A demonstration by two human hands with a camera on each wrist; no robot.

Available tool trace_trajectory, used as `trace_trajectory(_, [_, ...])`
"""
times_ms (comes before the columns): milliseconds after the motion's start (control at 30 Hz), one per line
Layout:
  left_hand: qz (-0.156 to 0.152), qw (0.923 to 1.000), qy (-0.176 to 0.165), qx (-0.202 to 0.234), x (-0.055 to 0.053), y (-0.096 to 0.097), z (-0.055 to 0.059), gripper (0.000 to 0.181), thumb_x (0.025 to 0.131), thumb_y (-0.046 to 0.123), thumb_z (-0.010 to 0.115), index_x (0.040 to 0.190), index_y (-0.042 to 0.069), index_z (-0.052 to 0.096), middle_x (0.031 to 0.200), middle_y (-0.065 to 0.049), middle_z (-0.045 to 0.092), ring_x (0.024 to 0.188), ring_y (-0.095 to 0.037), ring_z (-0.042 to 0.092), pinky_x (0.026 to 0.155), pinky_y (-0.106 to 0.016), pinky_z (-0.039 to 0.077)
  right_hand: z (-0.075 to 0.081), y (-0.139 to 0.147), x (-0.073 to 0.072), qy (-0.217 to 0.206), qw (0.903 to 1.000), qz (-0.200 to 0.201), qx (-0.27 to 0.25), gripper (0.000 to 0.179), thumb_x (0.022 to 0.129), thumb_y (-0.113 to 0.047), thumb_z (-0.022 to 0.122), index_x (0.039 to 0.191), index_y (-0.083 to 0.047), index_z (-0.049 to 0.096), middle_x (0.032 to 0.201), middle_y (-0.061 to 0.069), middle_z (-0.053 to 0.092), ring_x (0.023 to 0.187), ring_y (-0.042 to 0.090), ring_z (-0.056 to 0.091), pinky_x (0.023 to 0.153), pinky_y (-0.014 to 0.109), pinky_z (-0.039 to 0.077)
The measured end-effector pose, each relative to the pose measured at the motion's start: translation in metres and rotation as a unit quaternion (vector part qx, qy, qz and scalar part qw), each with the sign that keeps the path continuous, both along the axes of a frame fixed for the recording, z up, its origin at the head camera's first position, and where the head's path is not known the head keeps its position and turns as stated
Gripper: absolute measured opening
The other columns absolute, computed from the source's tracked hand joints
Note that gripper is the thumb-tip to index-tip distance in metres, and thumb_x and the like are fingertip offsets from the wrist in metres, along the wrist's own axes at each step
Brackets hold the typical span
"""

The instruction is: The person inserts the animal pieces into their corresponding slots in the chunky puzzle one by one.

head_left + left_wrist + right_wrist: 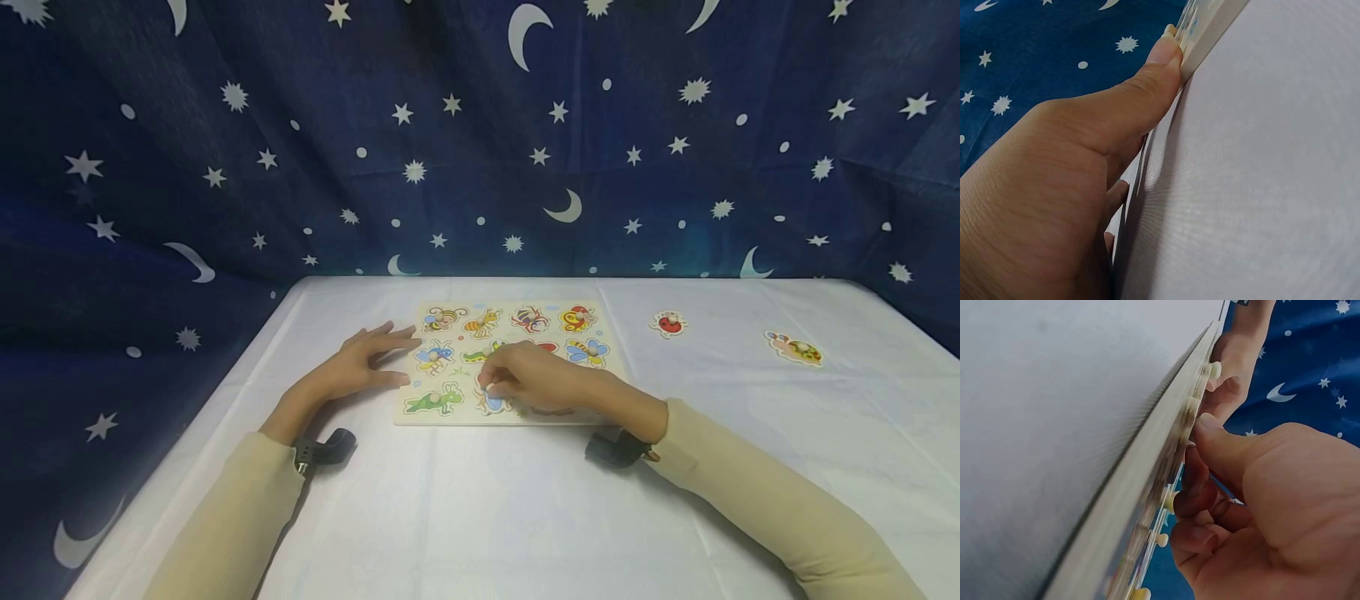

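A wooden peg puzzle board [405, 419] with insect pieces lies on the table. My right hand [538, 379] is over its front part, thumb and fingertips pinching the small knob of a blue bug puzzle piece [492, 405] in the front row. That hand partly covers the bug piece and its neighbours. My left hand [360, 364] rests at the board's left side with its fingers spread. In the left wrist view, the left thumb [1157, 69] touches the board's edge. A green grasshopper piece [435, 399] sits in the front left corner.
To the right of the board, a red ladybug piece [668, 324] lies loose on the white tablecloth [487, 517]. Farther right is a snail-like piece [793, 348]. A dark blue curtain [450, 142] with stars and moons hangs behind the table.
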State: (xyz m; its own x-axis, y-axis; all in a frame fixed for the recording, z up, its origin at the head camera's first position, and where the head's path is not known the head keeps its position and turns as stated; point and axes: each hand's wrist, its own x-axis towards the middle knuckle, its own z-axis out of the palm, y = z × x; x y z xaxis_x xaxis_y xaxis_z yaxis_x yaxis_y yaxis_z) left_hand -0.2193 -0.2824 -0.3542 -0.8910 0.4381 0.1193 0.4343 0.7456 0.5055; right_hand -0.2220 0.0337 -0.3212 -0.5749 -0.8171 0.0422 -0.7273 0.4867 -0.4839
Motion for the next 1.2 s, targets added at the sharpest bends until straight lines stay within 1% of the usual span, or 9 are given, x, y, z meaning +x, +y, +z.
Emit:
trace_trajectory(233, [0.004, 1.0, -0.004, -0.002, 0.0003, 0.0011, 0.0012, 0.061, 0.081, 0.041, 0.074, 0.136, 0.021, 0.056, 0.149, 0.001, 0.04, 0.143, -0.03, 0.016, 0.115, -0.051, 0.003, -0.0005, -0.0012, -0.0016, -0.006, 1.0, -0.008, 0.002, 0.011, 0.09, -0.012, 0.067, 0.102, -0.013, 0.068, 0.093, -0.011, 0.063, 0.085, 0.008, 0.055, 0.078, 0.024, 0.049])
trace_trajectory(400, [0.004, 1.0, -0.007, -0.003, 0.0003, 0.0017, 0.0009, 0.062, 0.081, 0.041, 0.073, 0.137, 0.021, 0.055, 0.149, 0.0, 0.039, 0.143, -0.03, 0.015, 0.115, -0.052, 0.003, -0.0012, -0.001, -0.002, -0.009, 0.9999, -0.005, 0.002, 0.011, 0.09, -0.011, 0.067, 0.101, -0.012, 0.068, 0.093, -0.01, 0.064, 0.084, 0.008, 0.056, 0.077, 0.023, 0.049])
trace_trajectory(700, [0.005, 1.0, -0.003, -0.005, 0.0, 0.0021, 0.0019, 0.062, 0.081, 0.042, 0.073, 0.137, 0.021, 0.055, 0.149, 0.001, 0.04, 0.143, -0.03, 0.016, 0.115, -0.051, 0.003, -0.0013, -0.0001, -0.002, 0.001, 1.0, -0.004, 0.003, 0.013, 0.089, -0.009, 0.069, 0.101, -0.012, 0.069, 0.093, -0.01, 0.064, 0.084, 0.008, 0.057, 0.078, 0.023, 0.05])
trace_trajectory(933, [0.007, 1.0, -0.006, -0.003, 0.0009, 0.0017, 0.0013, 0.061, 0.081, 0.042, 0.074, 0.136, 0.021, 0.056, 0.149, 0.0, 0.04, 0.143, -0.03, 0.016, 0.115, -0.051, 0.002, -0.0007, -0.0006, -0.0018, -0.012, 0.9999, 0.001, 0.003, 0.014, 0.089, -0.01, 0.069, 0.102, -0.011, 0.069, 0.091, -0.01, 0.064, 0.083, 0.008, 0.058, 0.077, 0.023, 0.05])
trace_trajectory(1200, [0.006, 1.0, -0.004, -0.001, 0.002, 0.0023, 0.0023, 0.06, 0.082, 0.04, 0.074, 0.136, 0.021, 0.056, 0.149, 0.0, 0.04, 0.143, -0.03, 0.017, 0.115, -0.051, 0.002, 0.0012, -0.0004, -0.0022, -0.012, 0.9999, 0.006, 0.007, 0.014, 0.089, -0.009, 0.069, 0.102, -0.012, 0.068, 0.089, -0.01, 0.063, 0.082, 0.008, 0.057, 0.075, 0.024, 0.05])
